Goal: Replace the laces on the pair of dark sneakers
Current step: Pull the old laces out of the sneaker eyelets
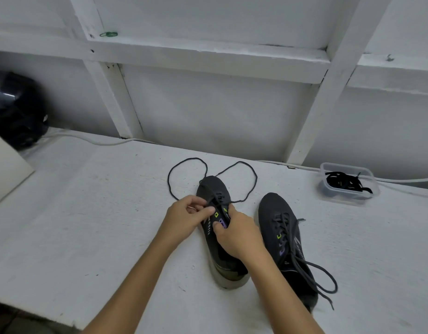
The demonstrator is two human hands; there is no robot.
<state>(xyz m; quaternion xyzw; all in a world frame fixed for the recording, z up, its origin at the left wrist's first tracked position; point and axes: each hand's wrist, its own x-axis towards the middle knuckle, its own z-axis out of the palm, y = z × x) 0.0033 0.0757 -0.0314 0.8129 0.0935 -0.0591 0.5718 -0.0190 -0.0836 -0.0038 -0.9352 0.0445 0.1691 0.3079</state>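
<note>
Two dark sneakers lie on a white table point(87, 213). The left sneaker point(214, 189) points away from me, with green and purple eyelet tabs showing. A thin black lace point(184, 162) runs through its front eyelets and spreads in two big loops past the toe. My left hand point(186, 218) pinches the lace at the shoe's left eyelet row. My right hand point(237, 235) grips the shoe's right side by the eyelets, thumb on the purple tab. The right sneaker point(275, 213) lies beside it, fully laced, its grey lace ends point(321, 280) loose.
A clear plastic tub point(328, 186) holding black laces stands at the back right. A white cable point(99, 142) runs along the wall. A black bag point(13, 109) and a beige board point(5, 169) sit at the far left. White framed wall behind.
</note>
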